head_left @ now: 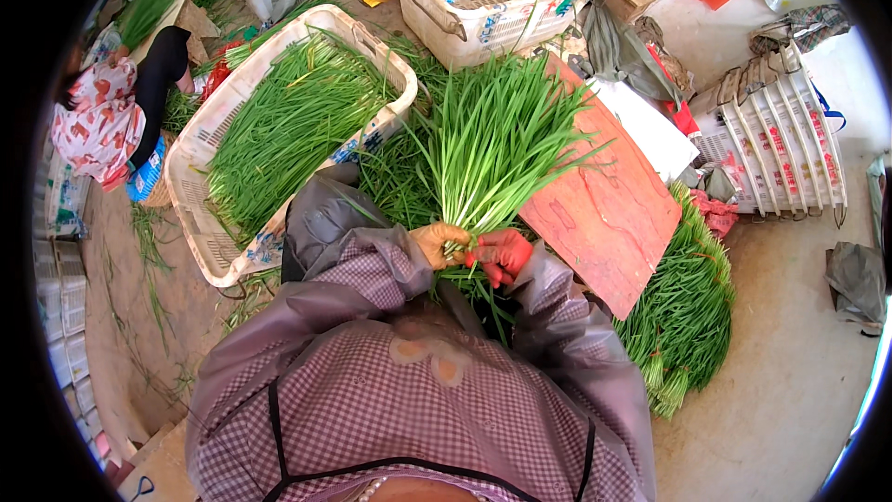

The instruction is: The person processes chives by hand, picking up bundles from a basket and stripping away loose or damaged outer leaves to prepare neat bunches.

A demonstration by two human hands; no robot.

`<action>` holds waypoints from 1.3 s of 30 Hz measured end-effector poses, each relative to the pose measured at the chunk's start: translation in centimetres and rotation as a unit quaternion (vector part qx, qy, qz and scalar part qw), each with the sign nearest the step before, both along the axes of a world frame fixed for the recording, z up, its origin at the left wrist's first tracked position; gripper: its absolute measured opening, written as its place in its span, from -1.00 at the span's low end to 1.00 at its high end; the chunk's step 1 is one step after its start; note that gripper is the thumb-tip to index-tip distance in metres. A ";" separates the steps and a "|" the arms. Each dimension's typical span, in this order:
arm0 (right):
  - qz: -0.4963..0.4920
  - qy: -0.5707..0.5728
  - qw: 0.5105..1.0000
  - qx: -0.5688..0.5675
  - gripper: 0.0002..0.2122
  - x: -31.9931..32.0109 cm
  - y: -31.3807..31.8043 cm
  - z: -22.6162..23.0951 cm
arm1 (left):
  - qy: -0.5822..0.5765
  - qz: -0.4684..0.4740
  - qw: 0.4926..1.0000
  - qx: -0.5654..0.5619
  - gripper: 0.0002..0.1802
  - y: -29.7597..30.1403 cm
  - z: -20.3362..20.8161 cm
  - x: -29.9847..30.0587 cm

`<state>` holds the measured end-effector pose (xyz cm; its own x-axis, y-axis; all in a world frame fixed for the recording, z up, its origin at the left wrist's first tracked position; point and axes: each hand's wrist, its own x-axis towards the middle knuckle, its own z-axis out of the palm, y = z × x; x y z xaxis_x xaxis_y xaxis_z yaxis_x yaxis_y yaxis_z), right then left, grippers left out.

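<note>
A fanned bunch of garlic chives (502, 135) rises in front of me, its pale stem ends low and its green leaves spreading away. My left hand (437, 244), in a tan-orange glove, is closed round the stem ends. My right hand (502, 256), in a red glove, presses curled fingers against the same stems from the right. Loose chives (400, 177) lie beneath and left of the bunch. Some leaf tips hang over a reddish board (609, 214) at the right. To the left, a white plastic crate (401, 74) holds many more long chives (293, 125).
Beside the board, tied chive bundles (688, 316) are piled on the floor. A second white crate (502, 33) stands at the far side. Stacked white crates (776, 144) lean by the right wall. Another person (102, 116) sits at the far left, near a blue package (149, 172).
</note>
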<state>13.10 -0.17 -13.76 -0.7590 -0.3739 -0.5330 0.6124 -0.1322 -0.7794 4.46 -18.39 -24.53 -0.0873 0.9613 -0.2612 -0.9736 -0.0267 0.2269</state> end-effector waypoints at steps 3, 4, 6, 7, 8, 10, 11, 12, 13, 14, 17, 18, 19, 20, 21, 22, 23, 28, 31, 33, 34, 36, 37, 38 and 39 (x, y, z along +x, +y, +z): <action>0.077 0.013 0.997 -0.028 -0.76 -0.2 -1.8 4.2 | -0.005 -0.003 0.998 -0.056 -0.68 0.5 0.1 -0.1; 0.089 0.011 0.994 -0.060 -0.76 0.2 -2.3 5.2 | -0.024 -0.006 0.996 -0.088 -0.66 0.7 -0.1 -0.3; 0.127 0.024 0.985 -0.115 -0.78 0.8 -2.7 8.0 | 0.009 -0.011 0.998 -0.056 -0.62 0.4 -0.1 -0.6; 0.155 0.037 0.977 -0.141 -0.80 1.2 -2.3 9.1 | 0.025 -0.012 0.999 -0.042 -0.59 0.1 -0.1 -0.8; 0.173 0.074 0.958 -0.215 -0.79 2.2 -1.9 9.8 | 0.034 -0.020 0.999 -0.015 -0.60 0.2 0.4 -0.9; 0.247 0.207 0.879 -0.351 -0.77 2.8 -2.0 11.3 | 0.023 -0.021 0.999 -0.037 -0.60 0.3 0.3 -1.1; 0.294 0.297 0.812 -0.406 -0.76 2.8 -2.4 12.7 | 0.017 -0.024 0.999 -0.046 -0.59 0.5 0.2 -1.1; 0.295 0.375 0.768 -0.428 -0.75 2.9 -2.6 13.8 | 0.028 -0.018 0.998 -0.058 -0.60 0.5 0.5 -1.1; 0.294 0.448 0.717 -0.446 -0.74 3.2 -2.7 14.8 | 0.038 -0.013 0.997 -0.070 -0.60 0.4 0.7 -1.1; 0.260 0.468 0.712 -0.455 -0.78 3.8 -2.6 15.7 | 0.050 -0.012 0.996 -0.078 -0.60 0.7 1.2 -1.0; 0.333 0.266 0.826 -0.368 -0.81 5.1 1.3 12.7 | 0.072 0.023 0.992 -0.099 -0.66 0.6 1.9 -0.7; 0.101 0.135 0.974 -0.153 -0.79 6.9 0.0 13.0 | 0.079 0.029 0.992 -0.097 -0.66 0.7 2.0 -0.6; 0.081 0.179 0.971 0.139 -0.77 7.8 0.6 11.3 | 0.086 0.035 0.991 -0.095 -0.67 0.7 2.1 -0.4; 0.092 0.142 0.900 0.402 -0.74 8.9 1.2 9.5 | 0.096 0.044 0.990 -0.093 -0.67 0.8 2.2 -0.5; 0.125 0.134 0.867 0.464 -0.71 8.0 1.7 8.1 | 0.109 0.031 0.989 -0.092 -0.68 1.5 2.6 -0.6; 0.171 0.131 0.828 0.517 -0.67 6.6 2.3 6.4 | 0.121 0.027 0.987 -0.099 -0.68 1.5 2.7 -0.5; 0.027 -0.015 0.941 0.336 -0.63 3.4 0.5 6.2 | 0.132 0.025 0.984 -0.114 -0.69 1.2 2.4 -0.3; 0.016 0.156 0.815 0.558 -0.52 -1.4 -1.1 -1.1 | 0.103 0.048 0.989 -0.098 -0.80 1.2 1.2 0.3; 0.012 0.136 0.748 0.649 -0.50 -2.5 -2.8 -1.1 | 0.341 0.088 0.935 -0.045 -0.80 0.6 -0.8 0.2; 0.066 0.101 0.758 0.641 -0.55 -3.0 -2.6 -0.3 | 0.695 0.105 0.711 -0.020 -0.76 0.1 1.0 0.1; 0.101 0.112 0.751 0.643 -0.56 -3.0 -2.3 -0.1 | 0.568 0.094 0.817 -0.035 -0.74 0.3 -0.4 0.3; 0.183 0.151 0.729 0.643 -0.64 -3.3 -3.5 3.1 | 0.378 0.081 0.921 -0.051 -0.71 0.3 -2.9 0.6; 0.173 0.178 0.716 0.652 -0.67 -3.2 -3.5 2.4 | 0.326 0.074 0.941 -0.053 -0.71 0.3 -3.5 0.6; 0.159 0.201 0.704 0.663 -0.70 -2.8 -3.1 0.9 | 0.377 0.066 0.923 -0.039 -0.72 0.5 -3.4 0.6; 0.145 0.226 0.690 0.673 -0.73 -2.6 -2.8 -0.6 | 0.389 0.063 0.919 -0.029 -0.73 0.6 -3.3 0.6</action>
